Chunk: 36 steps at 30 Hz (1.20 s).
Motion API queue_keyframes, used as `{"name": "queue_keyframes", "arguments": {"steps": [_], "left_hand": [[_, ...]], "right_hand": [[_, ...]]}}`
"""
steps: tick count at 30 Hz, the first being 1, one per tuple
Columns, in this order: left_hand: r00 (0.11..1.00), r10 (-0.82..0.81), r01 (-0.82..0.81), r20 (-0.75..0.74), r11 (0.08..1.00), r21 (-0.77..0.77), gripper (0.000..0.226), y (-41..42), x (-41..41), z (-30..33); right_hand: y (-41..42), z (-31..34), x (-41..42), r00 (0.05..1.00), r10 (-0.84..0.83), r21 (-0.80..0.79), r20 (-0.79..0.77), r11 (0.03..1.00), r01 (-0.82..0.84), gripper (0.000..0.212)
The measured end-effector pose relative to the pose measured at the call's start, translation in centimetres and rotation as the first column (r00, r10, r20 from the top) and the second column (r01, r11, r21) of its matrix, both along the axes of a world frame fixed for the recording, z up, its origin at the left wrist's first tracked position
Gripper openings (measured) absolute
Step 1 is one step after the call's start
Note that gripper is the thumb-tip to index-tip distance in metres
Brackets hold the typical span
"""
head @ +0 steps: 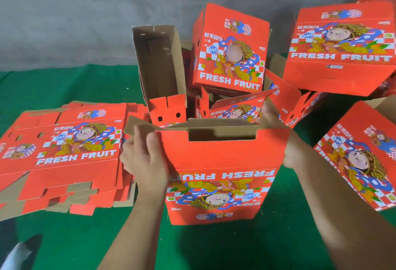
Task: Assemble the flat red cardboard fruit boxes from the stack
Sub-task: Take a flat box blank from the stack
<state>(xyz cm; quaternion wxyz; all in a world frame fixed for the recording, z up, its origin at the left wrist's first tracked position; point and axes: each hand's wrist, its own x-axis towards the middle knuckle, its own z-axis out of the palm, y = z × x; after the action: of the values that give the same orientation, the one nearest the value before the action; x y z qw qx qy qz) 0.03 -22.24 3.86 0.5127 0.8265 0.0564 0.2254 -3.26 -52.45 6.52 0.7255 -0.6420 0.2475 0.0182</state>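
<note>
2 hands [147,158] gripping opposite top edges of 1 upright red box [220,173], print upside down, top flaps open.

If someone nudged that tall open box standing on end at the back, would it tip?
Probably. The open box stands tall on a narrow end and already leans. It looks like empty, thin cardboard, so likely light and easily toppled.

"FRESH FRUIT" was printed in white on the flat stack's top sheet [64,141], on the assembled boxes behind [230,48] and at right [340,51], and upside down on the held box [220,175]. "666" was printed on the middle one.
</note>
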Motion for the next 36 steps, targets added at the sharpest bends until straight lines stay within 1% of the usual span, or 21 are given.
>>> {"name": "queue_keyframes", "arguments": {"steps": [2,4,6,7,8,9,10,11,12,14,17,20,23,25,27,29,31,32,34,35,36], "left_hand": [[1.0,0.004,-0.009,0.027,0.982,0.188,0.08,-0.4,-0.3,0.3],[0.994,-0.059,0.027,0.094,0.949,0.313,0.077,-0.9,-0.6,0.4],[0.978,-0.143,0.075,0.153,0.92,0.384,0.074,-1.1,-0.5,0.3],[0.971,-0.165,0.083,0.175,0.912,0.401,0.072,-1.0,-0.4,0.3],[0.965,-0.182,0.091,0.191,0.909,0.407,0.071,-1.0,-0.2,0.2],[0.962,-0.192,0.1,0.196,0.91,0.402,0.07,-1.0,-0.1,0.2],[0.959,-0.201,0.106,0.199,0.909,0.404,0.071,-1.0,0.0,0.2],[0.958,-0.207,0.112,0.198,0.907,0.406,0.073,-1.0,0.0,0.1],[0.956,-0.217,0.121,0.198,0.906,0.406,0.076,-0.9,0.1,0.1],[0.954,-0.237,0.148,0.184,0.904,0.4,0.082,-0.6,0.3,-0.2],[0.958,-0.235,0.164,0.166,0.92,0.357,0.09,-0.6,0.1,-0.4],[0.961,-0.234,0.174,0.151,0.927,0.331,0.094,-0.6,-0.2,-0.2],[0.962,-0.236,0.182,0.137,0.93,0.32,0.091,-0.4,-0.5,-0.1],[0.96,-0.248,0.195,0.129,0.926,0.323,0.091,-0.4,-0.7,0.0],[0.959,-0.253,0.201,0.126,0.924,0.325,0.092,-0.4,-0.8,0.1],[0.957,-0.262,0.212,0.127,0.925,0.314,0.09,-0.5,-0.7,0.0],[0.947,-0.289,0.236,0.138,0.921,0.31,0.077,-0.7,-0.7,0.1],[0.94,-0.297,0.233,0.171,0.919,0.318,0.06,-0.8,-0.9,0.2],[0.922,-0.312,0.229,0.23,0.917,0.327,0.02,-0.9,-1.2,0.3],[0.918,-0.337,0.267,0.21,0.915,0.303,0.015,-0.8,-1.2,0.4],[0.906,-0.387,0.332,0.171,0.901,0.28,0.024,-0.8,-1.2,0.7]], "right_hand": [[-0.2,0.3,-0.7,0.991,-0.129,0.225,0.029,0.967,0.119,0.061],[0.0,0.2,-0.8,0.962,-0.272,0.249,0.037,0.934,0.255,0.048],[0.6,-0.3,-1.0,0.886,-0.436,-0.001,0.155,0.897,0.441,0.034],[1.0,-0.8,-1.3,0.819,-0.505,-0.212,0.272,0.799,0.562,0.042],[1.4,-1.1,-1.7,0.745,-0.488,-0.421,0.455,0.619,0.663,0.05],[1.9,-1.4,-2.1,0.687,-0.336,-0.573,0.644,0.383,0.725,0.049],[2.7,-1.5,-2.7,0.673,-0.06,-0.657,0.737,0.174,0.734,0.039],[3.7,-1.6,-3.0,0.692,0.2,-0.715,0.693,0.074,0.695,0.028],[4.7,-1.8,-3.1,0.733,0.364,-0.798,0.574,0.047,0.601,0.022],[6.3,-1.5,-2.8,0.843,0.435,-0.944,0.317,0.059,0.325,0.026],[7.2,-0.9,-2.1,0.959,0.263,-0.991,0.107,0.108,0.081,0.048],[7.3,0.1,-1.4,0.976,0.218,-0.999,-0.012,0.028,-0.018,0.068],[5.6,1.3,-0.6,0.932,0.32,-0.979,-0.168,0.059,-0.196,0.081],[4.4,1.7,-0.1,0.911,0.394,-0.981,-0.126,0.086,-0.173,0.079],[4.3,1.6,0.3,0.917,0.378,-0.981,0.13,0.18,0.064,0.057],[4.4,1.5,0.9,0.904,0.236,-0.915,0.357,0.281,0.288,0.034],[4.3,1.4,1.3,0.907,0.095,-0.882,0.41,0.294,0.368,0.029],[4.1,1.1,1.6,0.921,0.062,-0.873,0.384,0.35,0.34,0.033],[4.4,0.3,1.7,0.953,0.095,-0.823,0.287,0.533,0.195,0.062],[4.6,-0.2,1.4,0.952,0.151,-0.811,0.267,0.569,0.137,0.076],[4.7,-0.9,1.0,0.942,0.214,-0.833,0.257,0.544,0.104,0.087]]}}
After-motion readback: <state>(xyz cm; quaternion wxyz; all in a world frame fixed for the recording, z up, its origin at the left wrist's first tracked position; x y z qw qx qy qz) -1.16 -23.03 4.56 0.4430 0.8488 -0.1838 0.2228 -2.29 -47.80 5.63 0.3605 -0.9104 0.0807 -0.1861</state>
